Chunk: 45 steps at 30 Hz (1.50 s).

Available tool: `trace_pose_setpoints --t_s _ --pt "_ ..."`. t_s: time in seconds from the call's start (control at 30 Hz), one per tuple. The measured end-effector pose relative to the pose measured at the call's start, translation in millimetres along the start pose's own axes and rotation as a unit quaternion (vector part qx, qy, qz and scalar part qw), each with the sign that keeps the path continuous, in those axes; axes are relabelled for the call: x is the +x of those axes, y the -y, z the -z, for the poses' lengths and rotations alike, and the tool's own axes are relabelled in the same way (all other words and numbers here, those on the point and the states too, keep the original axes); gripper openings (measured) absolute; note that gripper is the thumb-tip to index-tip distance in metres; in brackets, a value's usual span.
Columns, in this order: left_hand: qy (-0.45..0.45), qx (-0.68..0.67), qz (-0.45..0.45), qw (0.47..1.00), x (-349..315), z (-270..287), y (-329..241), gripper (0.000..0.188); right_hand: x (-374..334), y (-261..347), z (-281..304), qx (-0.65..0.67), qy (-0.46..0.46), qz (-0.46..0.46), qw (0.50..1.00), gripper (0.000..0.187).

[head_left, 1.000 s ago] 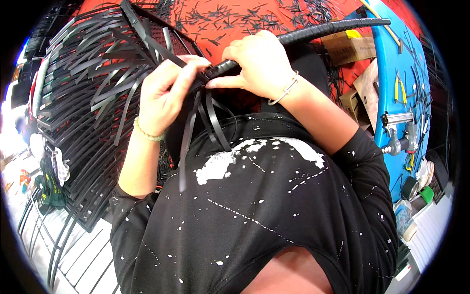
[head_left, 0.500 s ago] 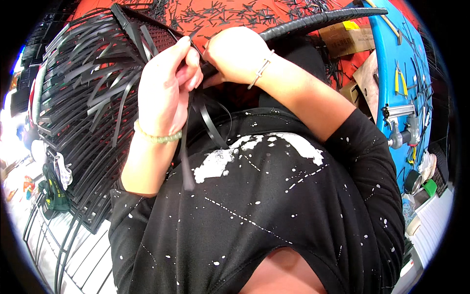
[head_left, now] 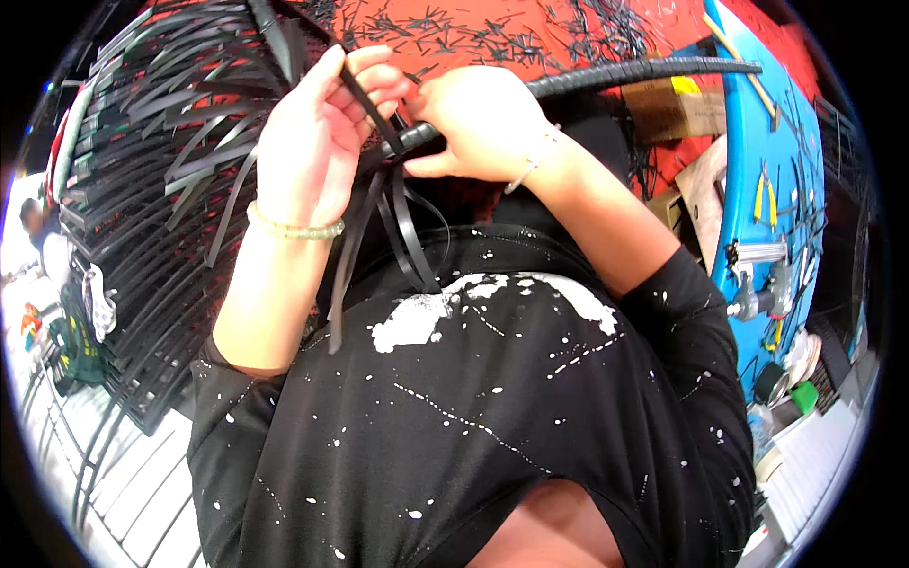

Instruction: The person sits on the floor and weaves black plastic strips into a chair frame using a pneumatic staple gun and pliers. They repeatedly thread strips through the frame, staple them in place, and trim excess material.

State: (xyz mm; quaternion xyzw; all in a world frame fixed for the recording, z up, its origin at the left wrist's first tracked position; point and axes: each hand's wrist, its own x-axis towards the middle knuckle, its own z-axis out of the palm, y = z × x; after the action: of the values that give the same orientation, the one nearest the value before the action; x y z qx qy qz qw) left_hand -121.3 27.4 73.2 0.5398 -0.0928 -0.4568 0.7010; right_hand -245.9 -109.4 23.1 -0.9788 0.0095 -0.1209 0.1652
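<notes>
A curved bar (head_left: 625,72) wrapped in black flat strip crosses in front of me, from the blue table down to between my hands. My right hand (head_left: 485,123) is closed over it from above. Just left of it, my left hand (head_left: 317,142) pinches a black flat strip (head_left: 371,106) between thumb and fingers; that strip slants down to the bar. Other strip ends (head_left: 405,237) hang below the bar onto my shirt. At left, a large black woven piece (head_left: 151,284) bristles with loose strips.
Strip offcuts (head_left: 426,33) litter the red covering. The blue table (head_left: 743,180) at right carries a yellow-handled hand tool (head_left: 765,197) and a metal power tool (head_left: 760,284). A cardboard box (head_left: 672,112) stands beside it. A green object (head_left: 803,398) sits at lower right.
My hands have drawn apart, the right hand shifting right and slightly down. A stretch of wrapped bar now shows between them, and the strip from my left hand is seen plainly.
</notes>
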Motion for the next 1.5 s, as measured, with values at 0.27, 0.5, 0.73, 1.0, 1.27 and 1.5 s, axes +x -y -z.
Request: trace_pose_setpoints --t_s 0.27,0.5,0.73,1.0,1.27,1.5 --pt "0.022 0.031 -0.090 0.995 5.3 6.4 24.9 0.037 2.0 -4.3 21.2 0.203 -0.121 0.090 0.968 0.028" --pt "0.061 -0.072 -0.168 0.981 3.6 8.3 31.8 0.039 20.2 0.0 11.8 0.033 -0.162 0.150 0.975 0.028" --pt "0.004 0.561 -0.428 0.708 -41.3 32.7 40.3 0.096 33.8 -13.2 4.0 0.004 -0.155 0.061 0.986 0.023" --pt "-0.031 0.636 -0.378 0.672 -41.3 48.7 46.7 0.100 60.1 -30.6 1.4 0.179 -0.015 -0.064 0.982 0.021" --pt "-0.021 0.627 -0.374 0.683 -42.3 50.4 44.1 0.098 78.6 -27.9 1.4 0.500 0.155 -0.236 0.819 0.020" --pt "-0.010 0.646 -0.365 0.670 -47.1 51.0 48.2 0.095 70.9 -30.6 -9.3 0.410 0.240 -0.152 0.867 0.018"
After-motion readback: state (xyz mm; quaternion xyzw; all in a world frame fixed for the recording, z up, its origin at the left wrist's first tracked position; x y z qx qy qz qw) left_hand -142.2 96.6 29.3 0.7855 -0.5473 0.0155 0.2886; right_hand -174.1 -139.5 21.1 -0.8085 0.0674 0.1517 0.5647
